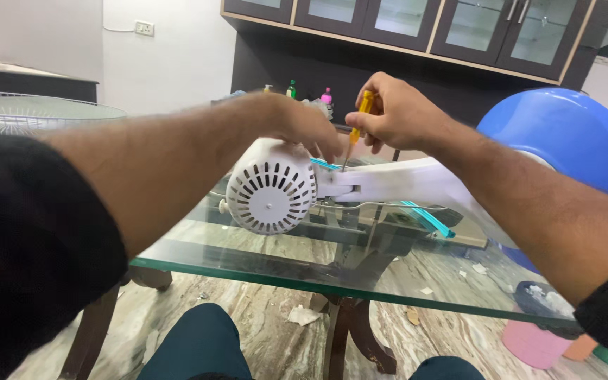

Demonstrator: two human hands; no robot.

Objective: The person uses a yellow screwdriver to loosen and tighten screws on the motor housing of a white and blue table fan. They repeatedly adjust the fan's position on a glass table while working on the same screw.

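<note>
- Closest to me: my knees under the glass table point(248, 271), with paper scraps on the marble floor below. Nothing down there matters, but I don't lean on that glass edge.
- Next out, the white fan motor housing point(270, 188) lies on its side on the glass, vented round back cover facing me, its white neck point(395, 184) running off to the right.
- My left hand point(302, 128) sits on top of the housing, fingers curled down over it, clamped on. That's my brace, so I'd press straight down to stop the round body rolling on slick glass.
- My right hand point(397, 112) is pinched shut around the yellow-handled screwdriver point(357, 124), tip pointing down at the joint where housing meets neck. I can't see the screw head itself, the tip hides it.
- To do it well, I reckon: keep the shaft in line with the screw, push in before turning, go slow. A slip here likely gouges the plastic or jabs my left fingers, which are just beside the tip.
- Off right, the blue fan blade point(571, 141) rests against the table.
- Farther back: a wire fan guard point(29, 116) at left, small bottles point(291, 89) by the dark cabinet point(416, 28).
</note>
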